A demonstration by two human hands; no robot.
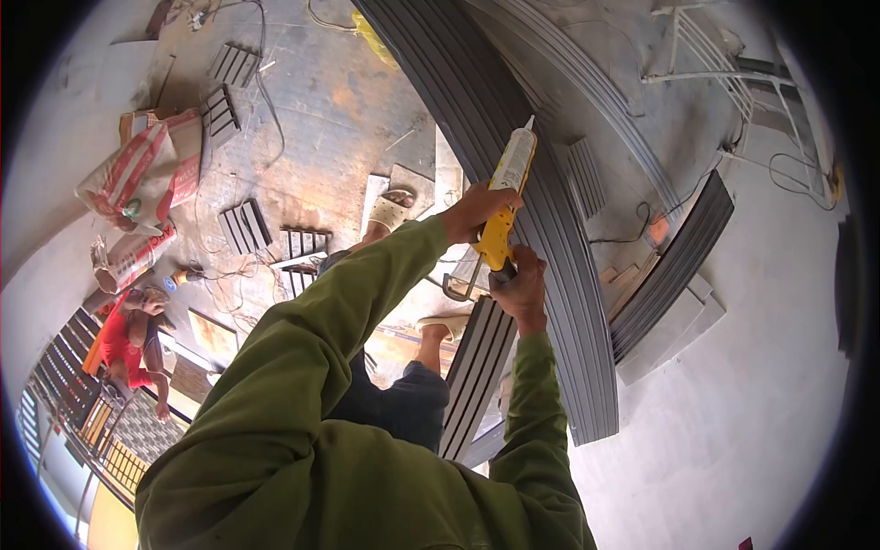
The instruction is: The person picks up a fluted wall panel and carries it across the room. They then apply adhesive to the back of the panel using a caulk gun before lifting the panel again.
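Head view: your left grip (477,213) is closed around the barrel of a yellow caulking gun (500,240), just below its white sealant tube (513,160), while your right grip (521,286) is clenched on the handle and trigger at the gun's lower end. The tube's nozzle (529,121) points up and away from you and lies against a long grey ribbed panel (513,137), which runs diagonally across the floor (779,367). A second, shorter ribbed panel (477,367) lies beneath your right forearm, beside your sandalled feet (392,209). Both your arms wear green sleeves (348,312). Short offcuts of ribbed panel (246,225) are scattered to the left, near printed sacks (147,174). Another person in a red shirt (124,339) crouches at the far left, well apart from you.
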